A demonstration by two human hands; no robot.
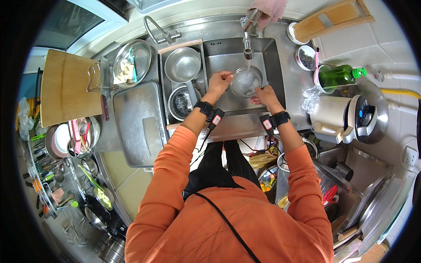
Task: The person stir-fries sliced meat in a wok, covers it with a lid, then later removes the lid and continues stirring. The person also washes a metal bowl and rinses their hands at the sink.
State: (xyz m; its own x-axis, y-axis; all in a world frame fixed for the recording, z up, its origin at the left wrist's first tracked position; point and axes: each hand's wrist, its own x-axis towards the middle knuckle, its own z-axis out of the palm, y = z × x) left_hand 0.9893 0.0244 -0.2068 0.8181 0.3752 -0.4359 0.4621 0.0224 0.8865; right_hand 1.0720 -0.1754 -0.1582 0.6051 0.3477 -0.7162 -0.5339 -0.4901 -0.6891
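Note:
A round metal bowl (241, 92) sits low in the right sink basin (227, 59). From the faucet (248, 52) above, a stream of water falls into it, and the water inside looks frothy. My right hand (265, 97) grips the bowl at its right rim. At the opposite rim is my left hand (219, 83), fingers bent; whether they press on the metal is hard to see. Both wrists carry black straps with small devices.
Left of the basin, a saucepan (183, 64) rests above a bowl with a steel scrubber (182, 102). Further left lie a metal tray (131, 121) and a glass lid (144, 52). On the right stand a green bottle (335, 75), a small bowl (307, 58) and an electric appliance (329, 110).

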